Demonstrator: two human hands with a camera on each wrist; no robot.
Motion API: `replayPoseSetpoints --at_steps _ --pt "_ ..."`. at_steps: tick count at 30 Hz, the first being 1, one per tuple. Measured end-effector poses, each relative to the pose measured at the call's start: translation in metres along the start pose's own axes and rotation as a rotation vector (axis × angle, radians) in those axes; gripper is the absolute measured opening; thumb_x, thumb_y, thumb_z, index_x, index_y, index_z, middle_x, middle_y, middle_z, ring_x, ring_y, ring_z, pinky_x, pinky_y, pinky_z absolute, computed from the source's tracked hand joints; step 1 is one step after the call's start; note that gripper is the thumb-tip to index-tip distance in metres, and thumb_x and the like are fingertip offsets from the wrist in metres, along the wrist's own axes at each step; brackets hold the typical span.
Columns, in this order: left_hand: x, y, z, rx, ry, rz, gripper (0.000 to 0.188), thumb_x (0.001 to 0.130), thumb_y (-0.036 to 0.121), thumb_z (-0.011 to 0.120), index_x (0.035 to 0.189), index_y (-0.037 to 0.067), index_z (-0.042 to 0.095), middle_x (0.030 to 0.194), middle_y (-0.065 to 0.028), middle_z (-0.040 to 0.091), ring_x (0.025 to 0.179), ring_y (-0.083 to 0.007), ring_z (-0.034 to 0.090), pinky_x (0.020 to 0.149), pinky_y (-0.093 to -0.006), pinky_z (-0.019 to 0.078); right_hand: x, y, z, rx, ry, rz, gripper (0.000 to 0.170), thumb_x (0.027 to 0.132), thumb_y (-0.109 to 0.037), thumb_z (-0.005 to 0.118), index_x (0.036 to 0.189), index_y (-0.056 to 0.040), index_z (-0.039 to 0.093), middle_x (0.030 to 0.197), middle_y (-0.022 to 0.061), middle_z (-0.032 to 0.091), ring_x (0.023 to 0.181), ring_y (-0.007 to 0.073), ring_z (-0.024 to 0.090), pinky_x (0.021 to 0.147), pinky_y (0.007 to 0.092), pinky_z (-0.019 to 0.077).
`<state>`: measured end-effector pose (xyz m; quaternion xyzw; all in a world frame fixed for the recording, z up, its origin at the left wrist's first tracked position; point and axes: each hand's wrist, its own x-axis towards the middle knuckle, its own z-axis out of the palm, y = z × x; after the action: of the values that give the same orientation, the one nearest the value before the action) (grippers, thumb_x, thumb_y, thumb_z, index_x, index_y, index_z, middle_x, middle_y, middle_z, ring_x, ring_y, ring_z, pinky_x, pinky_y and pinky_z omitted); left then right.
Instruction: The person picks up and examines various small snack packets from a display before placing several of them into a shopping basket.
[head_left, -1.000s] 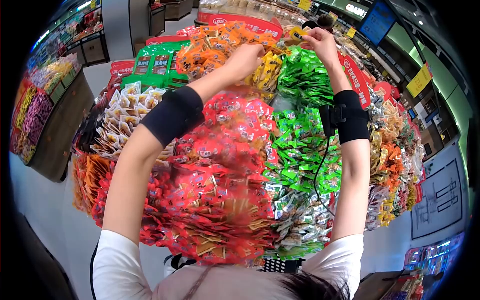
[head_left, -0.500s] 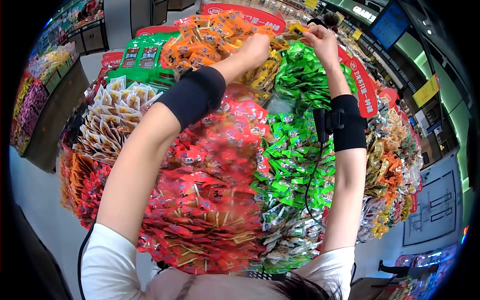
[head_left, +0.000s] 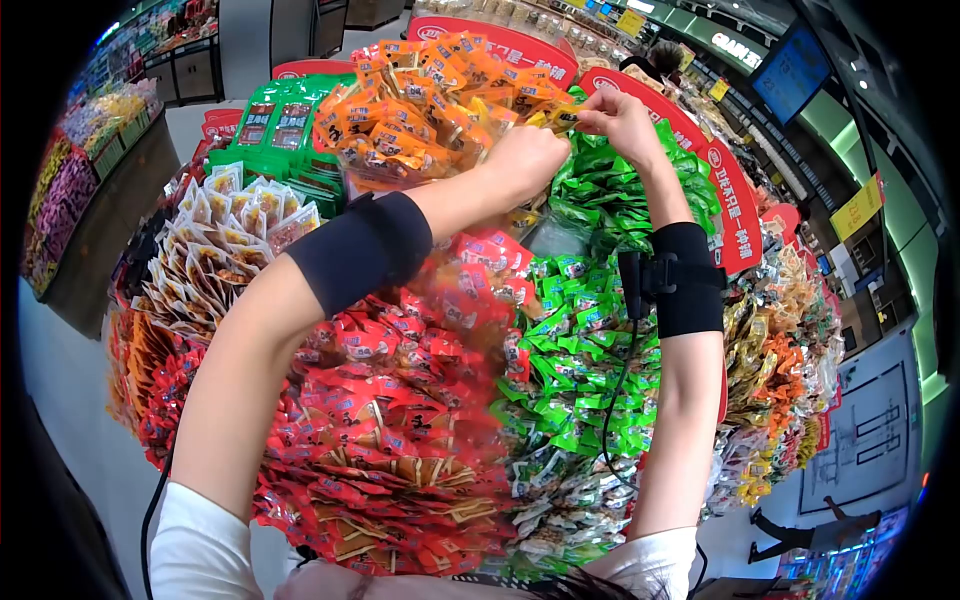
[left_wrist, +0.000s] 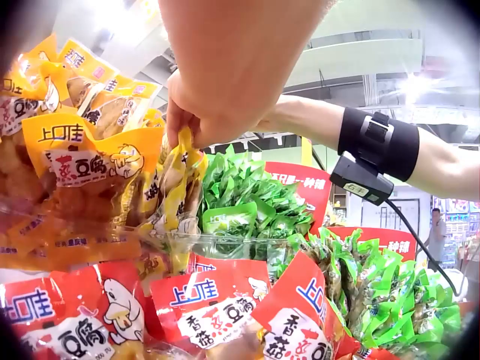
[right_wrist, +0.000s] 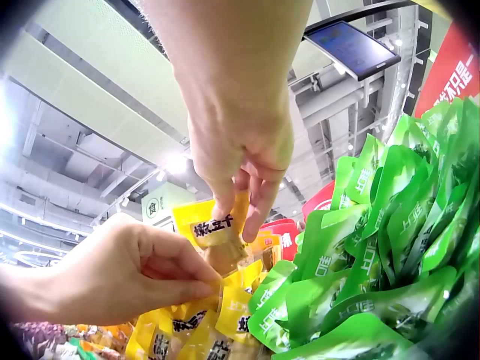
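My right hand pinches the top of a yellow snack packet between thumb and fingers, just above the row of yellow packets. To its left, my left hand is at the same row. Its thumb and forefinger pinch the upper edge of a yellow packet in the right wrist view. From the left wrist, the yellow packets stand upright below my fingertips. Orange packets lie left of the hands, green packets to the right.
Red packets fill the front of the display, with more green packets beside them. A clear divider runs between front and back rows. Red signs edge the far side. A screen hangs at the upper right.
My left hand has moved right, closer to my right hand. The right hand, holding the yellow packet, has come down and left toward the yellow row. The head view has shifted slightly.
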<state>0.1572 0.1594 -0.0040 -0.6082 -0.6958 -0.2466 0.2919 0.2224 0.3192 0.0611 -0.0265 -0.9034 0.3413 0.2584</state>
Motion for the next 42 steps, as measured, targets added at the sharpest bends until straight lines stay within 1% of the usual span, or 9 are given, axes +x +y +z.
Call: replayPoseSetpoints --at_steps 7,13,16,20,23,29,30,33,42 --pt "-0.001 -0.002 -0.008 -0.039 -0.03 -0.152 0.012 0.07 0.006 0.05 0.079 0.001 0.057 0.069 -0.0192 0.059 0.069 -0.0349 0.06 0.059 -0.0423 0.0488 0.006 0.013 0.016 -0.082 -0.025 0.15 0.008 0.074 0.0 0.06 0.071 0.0018 0.053 0.066 0.0046 0.058 0.06 0.0109 0.058 0.056 0.0246 0.0483" --pt "0.006 -0.003 -0.018 -0.077 -0.085 -0.276 0.013 0.069 0.003 0.05 0.077 -0.001 0.06 0.076 -0.0232 0.06 0.074 -0.0362 0.06 0.063 -0.0428 0.0487 0.013 0.017 0.004 -0.393 0.003 0.076 0.012 0.069 -0.006 0.065 0.071 -0.0012 0.055 0.065 0.0068 0.059 0.062 0.0148 0.058 0.058 0.0295 0.0448" --pt "0.008 -0.008 -0.014 -0.12 -0.069 -0.325 0.014 0.069 0.002 0.05 0.078 -0.003 0.06 0.076 -0.0237 0.06 0.075 -0.0366 0.06 0.063 -0.0428 0.0485 0.011 0.01 0.009 -0.477 0.027 0.053 0.011 0.073 -0.005 0.063 0.07 -0.0018 0.052 0.062 0.0023 0.055 0.062 0.0087 0.05 0.058 0.0265 0.0419" --pt "0.008 -0.009 -0.017 -0.109 -0.099 -0.322 0.014 0.068 0.001 0.05 0.076 -0.005 0.06 0.076 -0.0244 0.059 0.075 -0.0366 0.06 0.063 -0.0426 0.0486 0.015 0.007 0.019 -0.605 0.024 0.067 0.013 0.069 -0.003 0.064 0.073 -0.0002 0.052 0.061 0.0079 0.053 0.061 0.0134 0.049 0.059 0.0302 0.0423" --pt "0.009 -0.008 -0.018 -0.106 -0.108 -0.34 0.014 0.068 0.0 0.05 0.075 -0.006 0.06 0.076 -0.0246 0.059 0.075 -0.0365 0.06 0.063 -0.0425 0.0487 0.017 0.016 0.02 -0.658 -0.001 0.04 0.015 0.065 -0.006 0.066 0.073 -0.0004 0.054 0.068 0.0146 0.058 0.067 0.0289 0.057 0.06 0.0351 0.0434" --pt "0.007 -0.009 -0.018 -0.124 -0.107 -0.326 0.014 0.068 0.0 0.05 0.075 -0.006 0.06 0.076 -0.0247 0.06 0.075 -0.0369 0.06 0.062 -0.0423 0.0488 0.017 0.02 0.009 -0.675 0.08 -0.131 0.011 0.069 0.0 0.057 0.08 -0.0031 0.059 0.075 0.0178 0.059 0.077 0.0316 0.059 0.065 0.0382 0.0453" --pt "0.008 -0.01 -0.018 -0.124 -0.108 -0.328 0.014 0.068 0.0 0.05 0.075 -0.005 0.06 0.076 -0.0247 0.06 0.075 -0.0369 0.06 0.062 -0.0423 0.0488 0.02 0.016 0.009 -0.751 0.055 -0.136 0.02 0.069 0.0 0.053 0.086 -0.0064 0.062 0.078 0.0186 0.06 0.081 0.0321 0.059 0.068 0.0393 0.0461" --pt "0.008 -0.013 -0.017 -0.122 -0.1 -0.335 0.014 0.068 0.0 0.05 0.075 -0.005 0.06 0.076 -0.0246 0.06 0.074 -0.0368 0.06 0.062 -0.0423 0.0488 0.025 0.009 0.018 -0.934 -0.021 -0.185 0.02 0.069 -0.002 0.052 0.087 -0.0073 0.062 0.079 0.0188 0.06 0.08 0.033 0.058 0.068 0.0391 0.0464" --pt "0.01 -0.012 -0.014 -0.112 -0.118 -0.371 0.012 0.067 0.0 0.052 0.073 -0.005 0.061 0.076 -0.0242 0.06 0.074 -0.0364 0.061 0.062 -0.0419 0.049 0.014 0.012 0.03 -0.922 -0.004 -0.175 0.013 0.067 -0.002 0.052 0.075 -0.0063 0.062 0.075 0.0189 0.059 0.074 0.0339 0.058 0.064 0.0413 0.0462"
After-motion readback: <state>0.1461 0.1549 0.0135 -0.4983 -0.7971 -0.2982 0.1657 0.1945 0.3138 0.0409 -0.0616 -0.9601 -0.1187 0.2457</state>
